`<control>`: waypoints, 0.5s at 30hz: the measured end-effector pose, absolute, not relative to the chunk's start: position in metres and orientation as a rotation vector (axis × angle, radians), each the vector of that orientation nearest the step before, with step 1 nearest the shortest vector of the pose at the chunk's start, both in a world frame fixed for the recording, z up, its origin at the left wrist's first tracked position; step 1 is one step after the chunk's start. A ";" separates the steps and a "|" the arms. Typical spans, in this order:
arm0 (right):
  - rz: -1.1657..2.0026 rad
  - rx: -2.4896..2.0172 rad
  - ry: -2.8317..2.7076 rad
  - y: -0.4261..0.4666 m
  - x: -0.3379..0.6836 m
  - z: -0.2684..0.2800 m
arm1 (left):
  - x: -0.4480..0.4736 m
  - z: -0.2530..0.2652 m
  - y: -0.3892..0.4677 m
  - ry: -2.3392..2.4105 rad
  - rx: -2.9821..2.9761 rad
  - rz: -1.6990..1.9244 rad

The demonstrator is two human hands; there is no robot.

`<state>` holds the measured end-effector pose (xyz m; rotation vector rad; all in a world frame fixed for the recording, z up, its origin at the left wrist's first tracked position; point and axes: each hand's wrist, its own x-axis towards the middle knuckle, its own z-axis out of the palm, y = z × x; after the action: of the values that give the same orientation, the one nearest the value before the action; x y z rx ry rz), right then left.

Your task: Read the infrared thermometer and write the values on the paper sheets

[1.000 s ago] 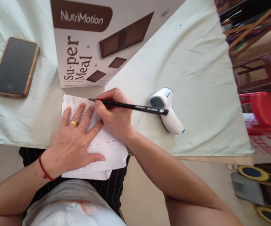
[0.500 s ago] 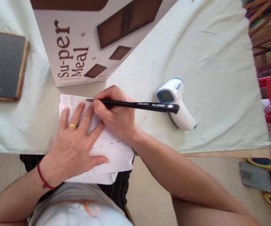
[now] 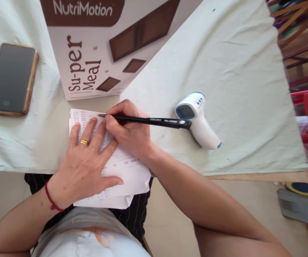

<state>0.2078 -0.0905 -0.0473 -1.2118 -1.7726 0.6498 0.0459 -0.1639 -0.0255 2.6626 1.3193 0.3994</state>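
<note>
a person's left hand (image 3: pixel 81 166) lies spread and flat across a stack of papers (image 3: pixel 131 176) overhanging the near edge of the tabletop (image 3: pixel 236 107), while the right hand (image 3: pixel 132 135), close beside it, grips a black pen (image 3: pixel 162 122) with its tip over the papers' far end.

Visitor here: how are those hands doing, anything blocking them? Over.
Left hand spread flat on papers. Right hand gripping pen, tip near papers' far edge. Box close beyond, not blocking.

Papers (image 3: pixel 134 178) before box (image 3: pixel 100 43), phone (image 3: pixel 11 79) left, thermometer (image 3: pixel 203 130) right
</note>
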 end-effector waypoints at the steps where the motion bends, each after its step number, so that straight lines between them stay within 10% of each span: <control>1: 0.656 -1.205 -1.765 -0.090 0.208 -0.047 | 0.046 -0.025 -0.164 1.318 2.664 0.398; 15: 0.710 -1.224 -1.729 -0.089 0.206 -0.048 | 0.044 -0.023 -0.164 1.319 2.648 0.343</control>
<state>0.2060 -0.0892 -0.0477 -1.2242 -1.7286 0.7095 0.0441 -0.1641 -0.0229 2.6477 1.3191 0.3432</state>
